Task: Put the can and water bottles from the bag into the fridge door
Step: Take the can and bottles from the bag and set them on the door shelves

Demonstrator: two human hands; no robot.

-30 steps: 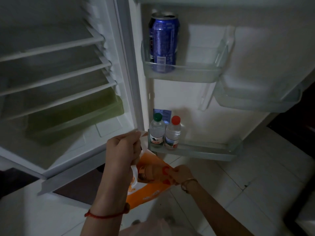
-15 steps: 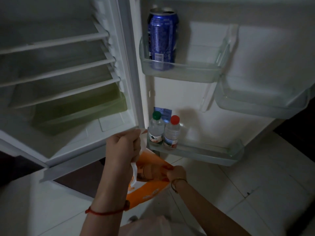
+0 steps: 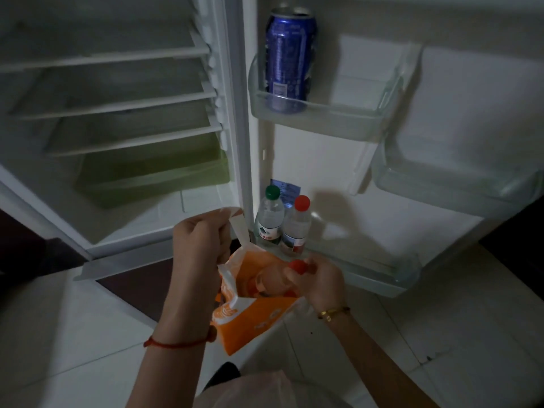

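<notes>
My left hand (image 3: 197, 245) grips the white handle of an orange bag (image 3: 253, 316) and holds it up in front of the open fridge. My right hand (image 3: 318, 279) is at the bag's mouth, fingers curled round a red-capped bottle (image 3: 297, 265) whose body is mostly hidden inside the bag. A blue can (image 3: 290, 60) stands in the upper door shelf (image 3: 338, 120). Two water bottles, one green-capped (image 3: 269, 216) and one red-capped (image 3: 297, 225), stand side by side at the left end of the bottom door shelf (image 3: 379, 273).
The fridge interior on the left has bare white shelves (image 3: 117, 104) and a green drawer (image 3: 153, 172). Another clear door shelf (image 3: 459, 184) juts out at the right. Pale floor tiles (image 3: 441, 334) lie below.
My right hand has risen from deep in the bag to its mouth, bringing a red cap into sight. My left hand stays on the handle.
</notes>
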